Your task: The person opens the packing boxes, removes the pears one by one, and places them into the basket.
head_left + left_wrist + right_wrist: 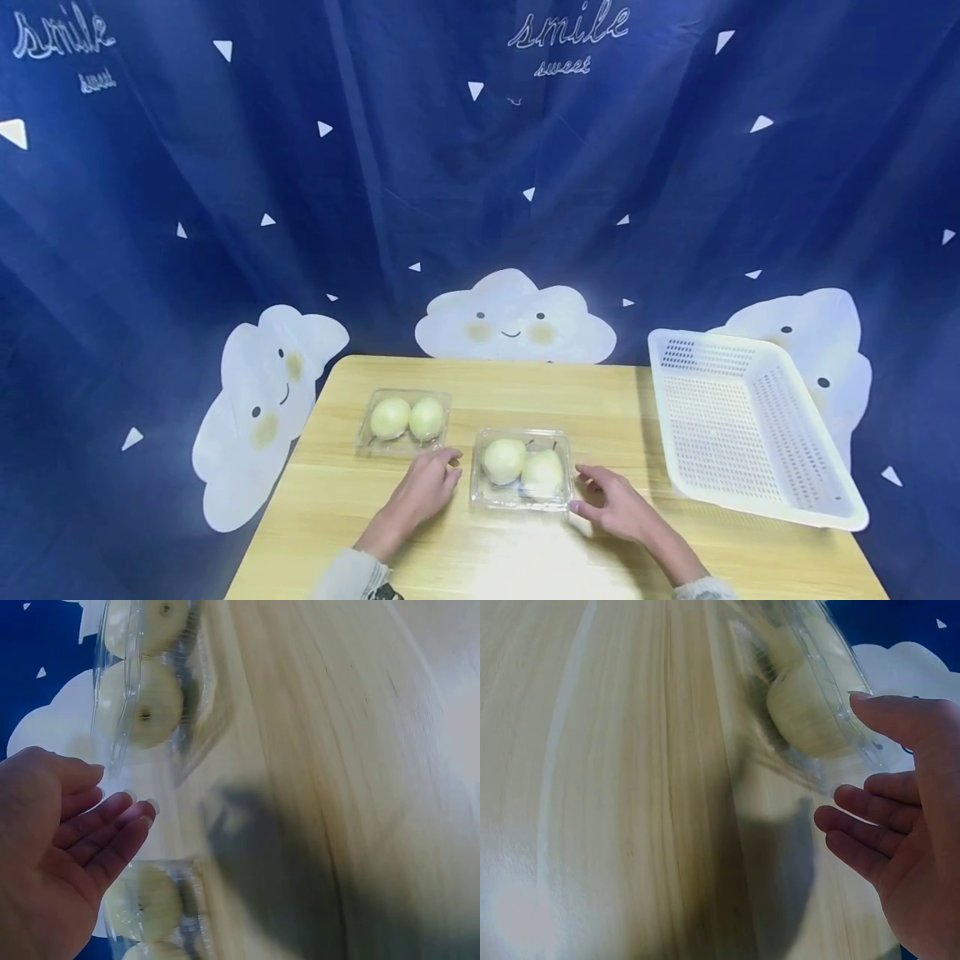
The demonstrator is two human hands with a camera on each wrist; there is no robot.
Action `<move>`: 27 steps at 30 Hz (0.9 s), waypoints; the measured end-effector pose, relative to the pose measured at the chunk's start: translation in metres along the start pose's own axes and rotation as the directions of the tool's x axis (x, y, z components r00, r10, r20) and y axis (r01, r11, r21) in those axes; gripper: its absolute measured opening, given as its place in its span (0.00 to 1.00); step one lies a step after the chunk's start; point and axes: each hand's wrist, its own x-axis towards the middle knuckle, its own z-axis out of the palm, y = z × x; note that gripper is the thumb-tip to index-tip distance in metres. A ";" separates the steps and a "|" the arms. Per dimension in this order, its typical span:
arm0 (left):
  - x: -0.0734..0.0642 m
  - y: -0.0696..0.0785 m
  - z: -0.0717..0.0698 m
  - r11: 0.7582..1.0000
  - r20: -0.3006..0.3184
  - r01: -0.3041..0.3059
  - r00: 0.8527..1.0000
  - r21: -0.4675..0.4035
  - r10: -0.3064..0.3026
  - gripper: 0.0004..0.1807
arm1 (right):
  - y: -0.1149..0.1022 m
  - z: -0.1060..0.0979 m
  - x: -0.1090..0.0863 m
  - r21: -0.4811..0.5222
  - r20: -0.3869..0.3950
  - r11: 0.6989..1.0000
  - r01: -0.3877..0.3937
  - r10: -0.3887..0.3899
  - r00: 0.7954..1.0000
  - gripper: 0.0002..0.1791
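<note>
In the head view a clear plastic clamshell box (522, 503) with two pale yellow pears (504, 461) stands on the table between both hands. My left hand (426, 486) is just left of it, fingers loosely bent and apart from the box. On the other side my right hand (617, 502) is beside the box's right edge, thumb and fingers spread; whether a fingertip touches the plastic I cannot tell. A second clear box (406, 394), also holding two pears (390, 417), lies farther back to the left. Neither hand holds anything.
A white perforated plastic basket (720, 417) sits on the right side of the wooden table (330, 500), overhanging its right edge. Behind the table hangs a dark blue curtain (420, 167) with white clouds and triangles.
</note>
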 end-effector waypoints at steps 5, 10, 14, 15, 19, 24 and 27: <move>0.002 -0.001 0.008 0.986 0.009 0.083 0.997 -0.144 -0.082 0.14 | -0.001 0.003 0.001 0.035 0.027 0.999 0.017 -0.018 0.999 0.43; 0.000 0.001 0.015 0.963 0.024 0.135 0.991 -0.234 -0.133 0.13 | -0.002 0.004 0.002 0.054 0.031 0.999 0.004 -0.005 1.000 0.43; 0.000 0.002 0.019 0.951 0.016 0.138 0.990 -0.278 -0.139 0.11 | -0.002 0.006 0.003 0.081 0.030 0.997 0.006 -0.009 1.000 0.43; 0.001 0.002 0.021 0.944 0.014 0.137 0.990 -0.300 -0.139 0.11 | -0.001 0.006 0.003 0.090 0.029 0.996 0.007 -0.010 1.000 0.43; 0.002 0.002 0.025 0.868 0.050 0.208 0.977 -0.450 -0.208 0.12 | -0.001 0.008 0.004 0.118 0.034 0.993 0.015 -0.020 0.999 0.43; 0.003 0.003 0.031 0.718 0.123 0.324 0.940 -0.616 -0.319 0.14 | 0.000 0.008 0.005 0.161 0.043 0.987 0.029 -0.036 0.998 0.43; 0.004 0.004 0.035 0.649 0.149 0.351 0.926 -0.674 -0.346 0.16 | 0.000 0.007 0.005 0.192 0.054 0.981 0.034 -0.045 0.998 0.42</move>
